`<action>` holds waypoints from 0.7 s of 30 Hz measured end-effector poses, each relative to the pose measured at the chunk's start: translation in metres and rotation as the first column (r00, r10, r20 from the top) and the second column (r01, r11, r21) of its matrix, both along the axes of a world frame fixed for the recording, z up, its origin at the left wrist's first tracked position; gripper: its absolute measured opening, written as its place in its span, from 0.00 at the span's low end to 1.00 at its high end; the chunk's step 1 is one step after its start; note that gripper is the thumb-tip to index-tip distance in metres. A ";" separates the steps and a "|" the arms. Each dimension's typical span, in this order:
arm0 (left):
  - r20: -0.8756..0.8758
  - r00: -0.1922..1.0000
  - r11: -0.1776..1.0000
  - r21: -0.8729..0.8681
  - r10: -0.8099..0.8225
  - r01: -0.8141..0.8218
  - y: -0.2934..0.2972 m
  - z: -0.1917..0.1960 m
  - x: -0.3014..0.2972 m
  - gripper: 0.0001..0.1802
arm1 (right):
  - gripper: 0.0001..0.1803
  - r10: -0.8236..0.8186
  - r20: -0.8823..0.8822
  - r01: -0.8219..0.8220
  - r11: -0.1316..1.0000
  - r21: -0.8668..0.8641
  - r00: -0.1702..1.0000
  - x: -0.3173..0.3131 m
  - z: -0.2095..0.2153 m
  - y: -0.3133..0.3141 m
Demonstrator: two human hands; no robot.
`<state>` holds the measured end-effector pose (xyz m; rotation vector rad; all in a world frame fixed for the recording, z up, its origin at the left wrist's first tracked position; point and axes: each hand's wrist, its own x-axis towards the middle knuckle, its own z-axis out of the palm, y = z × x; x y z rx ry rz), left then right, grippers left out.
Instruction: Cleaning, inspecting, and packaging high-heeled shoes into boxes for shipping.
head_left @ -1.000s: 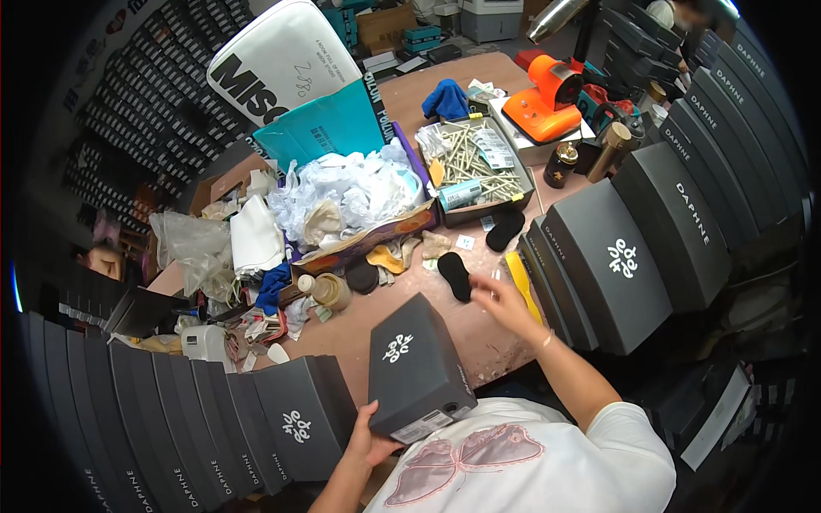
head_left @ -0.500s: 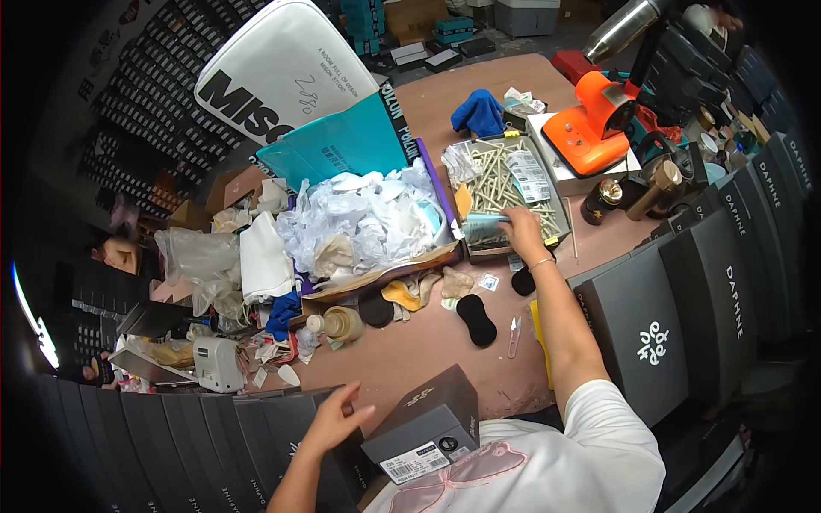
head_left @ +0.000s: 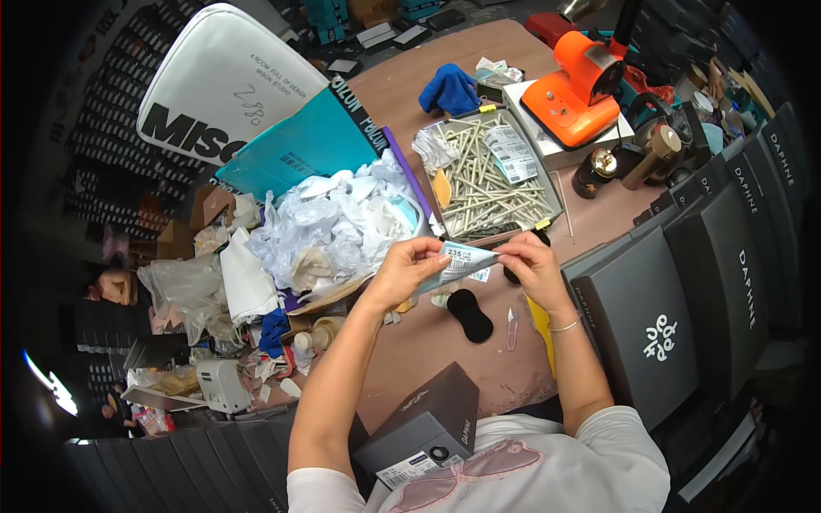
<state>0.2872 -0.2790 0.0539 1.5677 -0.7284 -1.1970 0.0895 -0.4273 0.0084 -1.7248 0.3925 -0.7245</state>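
Note:
A printed label sheet (head_left: 463, 261), white on a light-blue backing, is stretched between my two hands above the table. My left hand (head_left: 410, 270) pinches its left end. At the sheet's right corner, the fingertips of my right hand (head_left: 534, 268) are closed on it. Just beyond them stands a shallow box (head_left: 560, 208) of pale sticks, with more printed labels (head_left: 511, 154) lying on top. Close to my body, a dark grey shoe box (head_left: 425, 416) sits tilted, a white label on its near end. Between it and my hands lies a black sponge-like pad (head_left: 469, 315).
Pink-handled snips (head_left: 511, 330) lie right of the pad. An open carton (head_left: 340, 295) of crumpled white paper stands left. An orange machine (head_left: 571, 98), a black can (head_left: 594, 173) and a brown flask (head_left: 653, 154) are back right. Grey shoe boxes (head_left: 637, 321) line the right side.
My right hand has come back from the box of sticks with the label sheet. My left hand has risen from beside the shoe box and taken the sheet's other end. The view has shifted.

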 end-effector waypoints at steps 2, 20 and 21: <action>-0.063 0.992 0.993 -0.025 0.110 -0.112 0.001 -0.014 -0.010 0.11 | 0.10 -0.042 -0.039 0.048 0.979 0.197 0.998 0.001 -0.006 0.002; -0.350 0.763 0.836 0.138 0.543 -0.532 -0.051 -0.080 0.004 0.10 | 0.07 -0.585 0.358 0.452 0.802 0.390 0.728 0.004 0.020 -0.002; -0.335 0.774 0.841 0.144 0.537 -0.521 -0.056 -0.083 0.002 0.14 | 0.07 -0.572 0.388 0.392 0.802 0.451 0.723 0.002 0.023 0.000</action>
